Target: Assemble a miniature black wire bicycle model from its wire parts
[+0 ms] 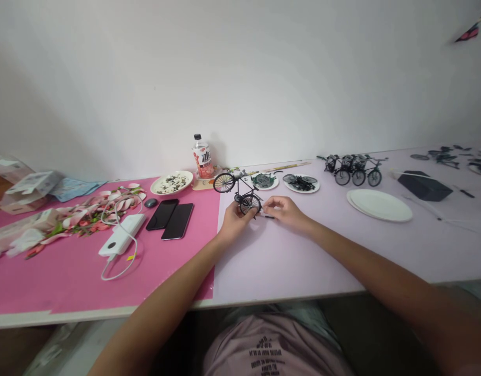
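A black miniature bicycle (237,196) is tilted in the air above the lilac half of the table, one wheel raised to the upper left. My left hand (237,220) grips it around its lower wheel. Close to that wheel, on its right, is my right hand (284,210), thumb and forefinger pinched together; whatever is between the fingertips is too small to make out. A short dark rod (269,217) lies just below the right fingertips. Beyond the hands sit a plate of green bicycle parts (264,180) and a plate of black parts (302,183).
Several assembled miniature bicycles (353,169) stand at the back right, near stacked white plates (379,205) and a dark box (425,185). To the left are two phones (170,219), a white power bank (121,235) with a cable, artificial petals (95,209), and a drink bottle (203,158).
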`<state>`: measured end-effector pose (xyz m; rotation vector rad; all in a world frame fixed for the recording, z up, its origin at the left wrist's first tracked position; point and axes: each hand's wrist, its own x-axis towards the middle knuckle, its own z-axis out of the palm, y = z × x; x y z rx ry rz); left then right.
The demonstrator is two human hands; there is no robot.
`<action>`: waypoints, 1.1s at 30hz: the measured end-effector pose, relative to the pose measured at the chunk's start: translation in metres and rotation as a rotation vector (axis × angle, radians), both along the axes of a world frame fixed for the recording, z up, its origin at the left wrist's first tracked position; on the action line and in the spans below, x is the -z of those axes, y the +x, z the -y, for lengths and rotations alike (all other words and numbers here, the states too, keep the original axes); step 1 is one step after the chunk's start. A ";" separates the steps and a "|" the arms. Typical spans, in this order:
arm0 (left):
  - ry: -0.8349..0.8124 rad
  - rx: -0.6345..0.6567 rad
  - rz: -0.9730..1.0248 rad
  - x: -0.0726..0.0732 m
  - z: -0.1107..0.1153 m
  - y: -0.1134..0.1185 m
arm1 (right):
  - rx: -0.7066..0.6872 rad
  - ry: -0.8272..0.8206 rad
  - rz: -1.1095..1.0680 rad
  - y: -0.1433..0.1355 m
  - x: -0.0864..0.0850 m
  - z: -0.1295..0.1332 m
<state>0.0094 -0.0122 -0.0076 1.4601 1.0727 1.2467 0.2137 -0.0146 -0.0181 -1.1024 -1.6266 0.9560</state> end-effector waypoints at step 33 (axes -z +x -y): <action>0.038 0.098 0.061 -0.005 0.007 0.004 | 0.002 -0.113 -0.097 -0.005 0.004 -0.002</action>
